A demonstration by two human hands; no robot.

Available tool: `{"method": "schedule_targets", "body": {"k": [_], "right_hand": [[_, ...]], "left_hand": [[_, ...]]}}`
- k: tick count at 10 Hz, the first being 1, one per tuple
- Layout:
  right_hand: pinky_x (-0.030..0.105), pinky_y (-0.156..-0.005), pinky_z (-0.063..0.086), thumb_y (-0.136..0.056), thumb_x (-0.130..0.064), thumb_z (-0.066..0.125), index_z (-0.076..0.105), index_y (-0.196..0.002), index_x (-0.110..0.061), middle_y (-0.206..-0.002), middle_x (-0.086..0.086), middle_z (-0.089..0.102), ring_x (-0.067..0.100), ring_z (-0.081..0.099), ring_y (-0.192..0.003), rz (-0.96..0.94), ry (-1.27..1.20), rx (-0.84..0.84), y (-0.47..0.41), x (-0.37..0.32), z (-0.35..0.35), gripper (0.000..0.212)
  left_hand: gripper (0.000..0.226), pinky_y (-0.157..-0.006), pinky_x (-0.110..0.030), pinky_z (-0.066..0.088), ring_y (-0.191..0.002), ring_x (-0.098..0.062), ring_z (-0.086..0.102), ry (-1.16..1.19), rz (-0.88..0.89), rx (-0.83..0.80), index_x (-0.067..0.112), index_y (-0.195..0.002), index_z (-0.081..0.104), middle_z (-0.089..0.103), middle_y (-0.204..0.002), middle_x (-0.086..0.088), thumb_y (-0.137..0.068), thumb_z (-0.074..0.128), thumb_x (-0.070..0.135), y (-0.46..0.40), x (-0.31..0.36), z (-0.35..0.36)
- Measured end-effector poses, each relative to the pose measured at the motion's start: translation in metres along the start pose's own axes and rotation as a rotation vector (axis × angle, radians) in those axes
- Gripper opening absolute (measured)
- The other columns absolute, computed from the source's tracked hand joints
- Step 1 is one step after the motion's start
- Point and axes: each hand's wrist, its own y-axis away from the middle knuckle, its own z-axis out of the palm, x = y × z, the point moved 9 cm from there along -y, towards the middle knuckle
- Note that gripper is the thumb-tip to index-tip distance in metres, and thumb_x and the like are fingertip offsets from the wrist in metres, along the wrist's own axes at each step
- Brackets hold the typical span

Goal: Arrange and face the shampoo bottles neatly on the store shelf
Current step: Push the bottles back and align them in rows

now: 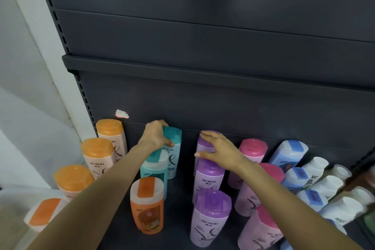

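Teal-capped bottle (172, 138) gripped by left hand (155, 135); open shelf (182, 189) gap beside it.

"mewon" is printed on the teal bottle (172, 152), an orange-capped bottle (97, 160), the middle purple bottle (209, 178) and the front purple bottle (209, 221). smaller label text is illegible.
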Motion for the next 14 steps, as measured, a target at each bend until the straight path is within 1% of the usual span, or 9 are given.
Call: {"method": "schedule_targets", "body": {"k": [1, 2, 3, 6, 7, 9, 10, 12, 14], "right_hand": [[0.022, -0.113, 0.015, -0.085, -0.048, 0.062, 0.028, -0.148, -0.013, -0.155, -0.004, 0.025, 0.012, 0.021, -0.141, -0.002, 0.003, -0.003, 0.001, 0.000, 0.000, 0.079], [0.023, -0.113, 0.015, -0.085, -0.048, 0.062, 0.029, -0.147, -0.013, -0.155, -0.004, 0.025, 0.013, 0.020, -0.142, 0.000, 0.004, -0.003, 0.001, 0.000, 0.000, 0.079], [0.023, -0.113, 0.016, -0.086, -0.047, 0.061, 0.030, -0.147, -0.013, -0.155, -0.004, 0.025, 0.013, 0.021, -0.142, 0.000, 0.018, -0.009, 0.001, -0.003, 0.000, 0.077], [0.028, -0.115, 0.021, -0.089, -0.041, 0.060, 0.033, -0.146, -0.015, -0.153, 0.000, 0.029, 0.017, 0.027, -0.139, -0.086, 0.061, -0.004, -0.004, -0.036, 0.003, 0.069], [0.032, -0.115, 0.023, -0.093, -0.034, 0.057, 0.030, -0.147, -0.015, -0.154, 0.001, 0.028, 0.019, 0.027, -0.139, -0.153, 0.105, -0.048, -0.014, -0.059, 0.016, 0.064], [0.030, -0.116, 0.019, -0.096, -0.030, 0.052, 0.030, -0.147, -0.014, -0.155, 0.001, 0.025, 0.020, 0.024, -0.140, -0.179, 0.178, -0.108, -0.036, -0.081, 0.035, 0.058], [0.030, -0.115, 0.022, -0.096, -0.028, 0.052, 0.031, -0.147, -0.014, -0.153, 0.000, 0.028, 0.019, 0.026, -0.138, -0.176, 0.212, -0.097, -0.040, -0.081, 0.036, 0.057], [0.033, -0.114, 0.024, -0.095, -0.024, 0.054, 0.030, -0.147, -0.017, -0.153, -0.003, 0.028, 0.019, 0.028, -0.137, -0.178, 0.226, -0.074, -0.041, -0.077, 0.037, 0.058], [0.035, -0.114, 0.025, -0.094, -0.026, 0.055, 0.031, -0.147, -0.016, -0.152, -0.001, 0.029, 0.019, 0.028, -0.137, -0.148, 0.211, -0.063, -0.040, -0.080, 0.039, 0.059]], "left_hand": [[0.065, -0.081, -0.024, 0.040, -0.100, -0.017, 0.051, 0.005, 0.014, -0.001, 0.010, -0.119, 0.056, 0.058, -0.117, -0.008, -0.061, 0.086, 0.014, 0.000, 0.000, 0.000], [0.067, -0.091, -0.028, 0.040, -0.114, -0.021, 0.049, -0.006, 0.049, -0.009, 0.014, -0.124, 0.053, 0.054, -0.124, -0.006, -0.065, 0.084, 0.014, 0.003, 0.001, -0.002], [0.058, -0.094, -0.031, 0.042, -0.115, -0.022, 0.050, -0.016, 0.071, 0.006, 0.015, -0.120, 0.056, 0.056, -0.123, -0.008, -0.068, 0.082, 0.015, 0.005, 0.001, -0.007], [0.040, -0.086, -0.024, 0.044, -0.109, -0.018, 0.055, 0.028, 0.166, 0.116, 0.015, -0.116, 0.059, 0.056, -0.118, -0.005, -0.080, 0.073, 0.016, 0.042, -0.001, -0.040], [0.029, -0.086, -0.025, 0.046, -0.105, -0.015, 0.056, 0.044, 0.248, 0.057, 0.022, -0.108, 0.061, 0.058, -0.111, 0.002, -0.081, 0.072, 0.020, 0.063, -0.006, -0.050], [0.054, -0.090, -0.024, 0.043, -0.108, -0.010, 0.051, -0.078, 0.243, -0.176, 0.022, -0.126, 0.056, 0.055, -0.116, 0.005, -0.076, 0.076, 0.030, 0.078, -0.017, -0.028], [0.057, -0.093, -0.025, 0.042, -0.110, -0.011, 0.051, -0.130, 0.242, -0.205, 0.020, -0.128, 0.053, 0.056, -0.123, 0.003, -0.076, 0.076, 0.026, 0.076, -0.017, -0.018], [0.047, -0.087, -0.021, 0.039, -0.107, -0.013, 0.053, -0.089, 0.214, -0.136, 0.018, -0.122, 0.055, 0.058, -0.117, 0.003, -0.079, 0.073, 0.018, 0.083, -0.028, -0.031], [0.044, -0.080, -0.017, 0.036, -0.100, -0.011, 0.049, -0.002, 0.203, 0.076, 0.012, -0.122, 0.054, 0.057, -0.113, 0.001, -0.082, 0.070, 0.017, 0.106, -0.023, -0.083]]}}
